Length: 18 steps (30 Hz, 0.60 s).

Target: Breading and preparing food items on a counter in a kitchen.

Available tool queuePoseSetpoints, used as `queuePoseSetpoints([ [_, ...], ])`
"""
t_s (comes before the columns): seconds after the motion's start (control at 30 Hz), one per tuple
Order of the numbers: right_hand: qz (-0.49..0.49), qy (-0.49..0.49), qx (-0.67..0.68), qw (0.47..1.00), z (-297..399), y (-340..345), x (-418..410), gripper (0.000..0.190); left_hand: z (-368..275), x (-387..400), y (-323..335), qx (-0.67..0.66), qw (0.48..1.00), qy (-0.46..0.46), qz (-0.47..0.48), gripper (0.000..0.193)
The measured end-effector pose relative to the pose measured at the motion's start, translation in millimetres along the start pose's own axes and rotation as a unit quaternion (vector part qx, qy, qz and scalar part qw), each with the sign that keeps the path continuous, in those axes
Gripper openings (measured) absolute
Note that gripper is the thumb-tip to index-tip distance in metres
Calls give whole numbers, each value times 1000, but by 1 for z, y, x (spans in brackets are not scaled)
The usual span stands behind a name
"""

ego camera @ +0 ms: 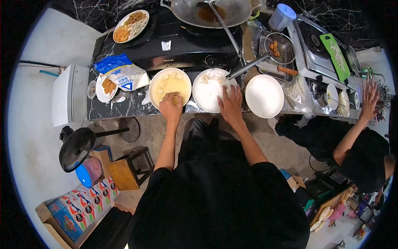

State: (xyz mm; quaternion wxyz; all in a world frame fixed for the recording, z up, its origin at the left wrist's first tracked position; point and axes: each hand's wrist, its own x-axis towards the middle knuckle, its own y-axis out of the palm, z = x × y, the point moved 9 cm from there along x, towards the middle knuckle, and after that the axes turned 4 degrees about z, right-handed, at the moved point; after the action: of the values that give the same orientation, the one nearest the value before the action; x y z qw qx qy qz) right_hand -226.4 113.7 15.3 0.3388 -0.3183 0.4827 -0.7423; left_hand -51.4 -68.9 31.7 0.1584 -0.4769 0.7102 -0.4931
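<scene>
My left hand dips over the near side of a white bowl of pale yellow liquid, fingers bent together. Several light, coated lumps sit in the liquid along its far side. Whether the fingertips pinch a piece is hidden. My right hand rests with spread fingers at the right side of a second white bowl holding white powder like flour. Clumpy pieces lie in the powder near that bowl's far edge. To the right stands a third white bowl.
Behind the bowls is a Rinnai gas stove with a large wok and a long-handled ladle. A strainer reaches towards the flour bowl. A flour bag lies left. At right, a co-worker raises a hand.
</scene>
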Motion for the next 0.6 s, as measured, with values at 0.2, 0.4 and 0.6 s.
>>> queuePoseSetpoints([
  [0.2,32,23,23,999,5,3,-1,53,-4,-3,-3,-28,999,17,-26,12],
  [0.4,31,25,17,999,8,4,2,55,-2,-3,-1,-15,999,-11,-26,11],
  [0.6,45,11,-1,999,11,13,0,56,1,-3,-1,-2,1000,-18,-20,11],
])
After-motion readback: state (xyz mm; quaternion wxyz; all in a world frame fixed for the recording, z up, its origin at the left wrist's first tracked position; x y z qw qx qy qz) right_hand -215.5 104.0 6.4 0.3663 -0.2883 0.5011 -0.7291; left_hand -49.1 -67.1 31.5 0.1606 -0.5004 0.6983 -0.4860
